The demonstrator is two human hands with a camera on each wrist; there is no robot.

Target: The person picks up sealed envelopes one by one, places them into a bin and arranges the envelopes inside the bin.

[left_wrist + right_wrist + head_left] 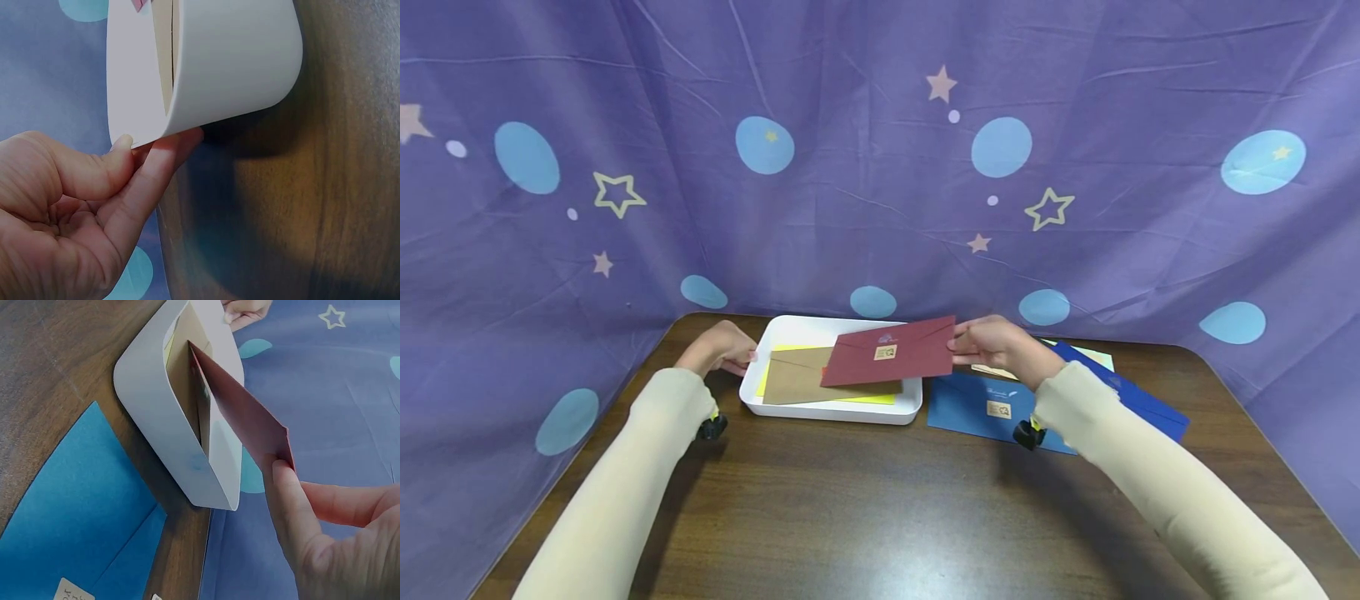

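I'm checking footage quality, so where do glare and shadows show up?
Head view: glare on the near tabletop, shadow beneath the right sleeve; left wrist: dark shadow beside the white tray; right wrist: shadow between white tray and blue envelope.

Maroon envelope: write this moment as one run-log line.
right hand: pinches maroon envelope; left hand: grips white tray; envelope position: partly over tray

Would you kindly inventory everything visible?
Table: one, brown, foreground
Curtain: one, patterned purple, behind table
Tray: one, white, on table
Maroon envelope: one, maroon, over tray
Brown envelope: one, brown, in tray
Yellow paper: one visible, yellow, in tray
Sliver: one, orange, in tray
Blue envelope: one, blue, right of tray
Darker envelope: one, royal blue, rightmost
Pale paper: count unclear, cream and greenish, beyond blue envelope
Sleeves: two, cream, foreground
Wrist devices: two, dark, beside sleeves
Left hand: one, pinching tray
Right hand: one, gripping maroon envelope
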